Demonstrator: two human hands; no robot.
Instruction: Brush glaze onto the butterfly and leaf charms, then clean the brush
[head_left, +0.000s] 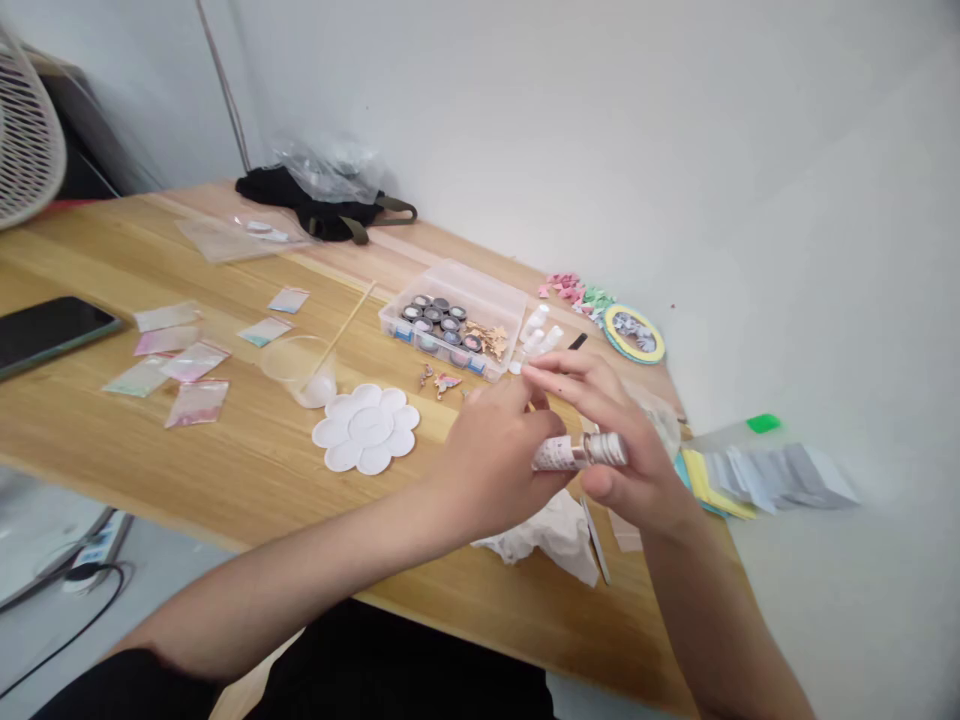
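Note:
My left hand (495,455) is wrapped round a small bottle (559,453) with a patterned label. The bottle lies nearly level, its white ribbed cap (606,448) pointing right. My right hand (626,430) is beside the cap with thumb and fingers apart; its outstretched fingertips reach over to my left hand's knuckles. To the left lies a white flower-shaped palette (371,425). Behind my hands is a clear plastic box (480,285) holding small dark round pots and gold-coloured pieces. Small colourful charms (448,383) rest in front of the box. Crumpled white tissue (547,540) lies below my hands.
A clear cup (321,388) and a wooden stick (343,328) are left of the box. Several small sachets (196,402) and a phone (56,333) lie further left. Small white bottles (535,322) and a yellow-rimmed ring (651,352) sit right. A black bag (330,217) is behind.

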